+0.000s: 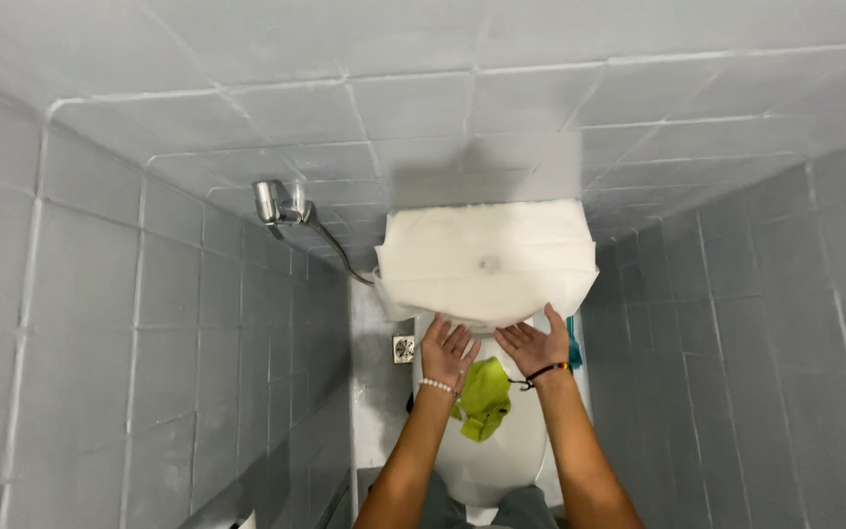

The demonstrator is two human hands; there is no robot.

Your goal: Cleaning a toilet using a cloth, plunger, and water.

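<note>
hands under cistern lid, small tiled toilet room

the view looks straight down over a white toilet [487, 460] set between grey tiled walls [100, 323]. both forearms reach forward from the bottom edge. the left hand [447, 351] is palm up with fingers spread, fingertips at the underside of the front edge of the white cistern lid [487, 260]. the right hand [538, 345] is likewise palm up and spread, thumb raised, fingertips meeting the same edge just beside the left. neither hand is closed around the lid; whether the lid's weight rests on the fingers cannot be told.

the cistern lid is broad and rectangular with a round flush button [489, 264] at its centre. it sits at the top of the toilet, against the back wall, and appears slightly tilted.

a lime green cloth [485, 397] lies bunched on the closed toilet seat, just below the two hands and partly between the wrists. the left wrist carries a white bead bracelet [436, 385]; the right wrist carries a dark band [547, 371].

on the left wall a chrome valve [279, 204] is mounted, with a flexible hose [340, 255] running down to the cistern's left side. a small square floor drain [403, 349] shows beside the toilet base.
</note>
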